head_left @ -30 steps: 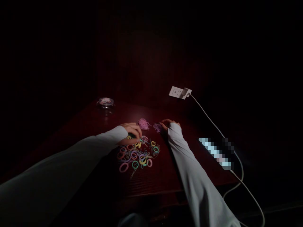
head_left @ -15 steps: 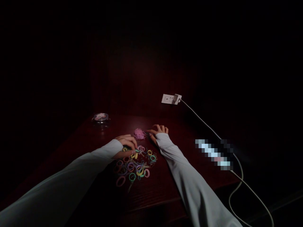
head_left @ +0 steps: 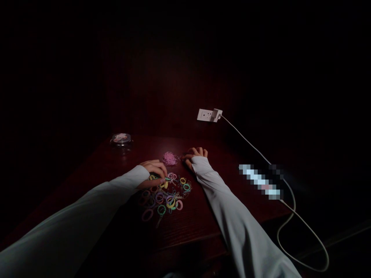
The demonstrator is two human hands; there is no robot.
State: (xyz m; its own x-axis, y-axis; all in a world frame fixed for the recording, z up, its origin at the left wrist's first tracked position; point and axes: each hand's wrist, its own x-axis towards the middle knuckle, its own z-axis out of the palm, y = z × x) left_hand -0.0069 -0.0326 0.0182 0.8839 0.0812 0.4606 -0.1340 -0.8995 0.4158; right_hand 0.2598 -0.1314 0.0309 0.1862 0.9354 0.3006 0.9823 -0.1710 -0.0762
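Observation:
My left hand (head_left: 153,170) rests at the upper left edge of a pile of colourful hair ties (head_left: 160,198). Its thumb and fingers are closed around something small and greenish, too small to name. Pink, yellow, purple and green rings lie in the pile, with thin looped bands among them. Beyond it is a heap of small pink elastic bands (head_left: 169,158). To the right of that heap, my right hand (head_left: 196,155) is palm down on the table, fingers spread and bent. Its fingertips are beside a few loose pink bands (head_left: 179,158).
A clear round jar with a patterned lid (head_left: 121,138) stands at the back left of the dark red table (head_left: 185,227). A charger (head_left: 216,115) sits in the wall socket (head_left: 204,115). Its white cable (head_left: 246,139) runs past a pixelated bright object (head_left: 261,181) at the right.
My right hand's fingers have drawn in slightly, and loose pink bands now show between it and the heap. My left hand stays at the pile. The view has tilted slightly down.

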